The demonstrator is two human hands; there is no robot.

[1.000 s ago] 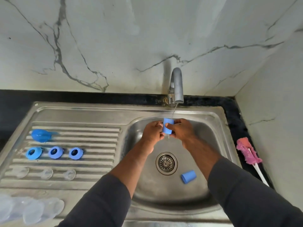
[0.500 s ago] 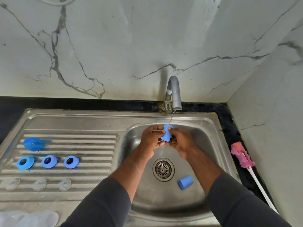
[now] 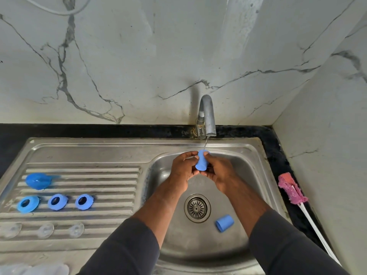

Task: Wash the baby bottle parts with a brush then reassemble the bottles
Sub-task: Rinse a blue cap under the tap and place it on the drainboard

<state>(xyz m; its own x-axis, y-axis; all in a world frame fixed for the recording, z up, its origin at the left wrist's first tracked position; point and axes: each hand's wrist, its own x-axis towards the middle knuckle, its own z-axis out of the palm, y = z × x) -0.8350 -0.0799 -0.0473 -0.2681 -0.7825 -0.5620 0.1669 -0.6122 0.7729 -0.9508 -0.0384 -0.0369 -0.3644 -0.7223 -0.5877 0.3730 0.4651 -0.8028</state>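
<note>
Over the sink basin (image 3: 246,161), my left hand (image 3: 181,168) and my right hand (image 3: 220,171) both grip a blue bottle cap (image 3: 202,161) under a thin stream from the tap (image 3: 206,116). A second blue cap (image 3: 224,223) lies on its side in the basin, right of the drain (image 3: 197,208). On the ribbed drainboard (image 3: 111,175) lie another blue cap (image 3: 38,181), three blue collar rings (image 3: 56,202) in a row, and three clear teats (image 3: 45,230) below them. Clear bottles (image 3: 35,269) show at the bottom left edge.
A pink-headed brush (image 3: 292,190) with a white handle lies on the black counter (image 3: 278,155) to the right of the sink. Marble walls close in at the back and right. A white cable (image 3: 59,11) hangs at the top left.
The cap in my hands has turned from upright to tilted, wide end down. The view has tipped upward a little, so the sink and parts sit lower in frame.
</note>
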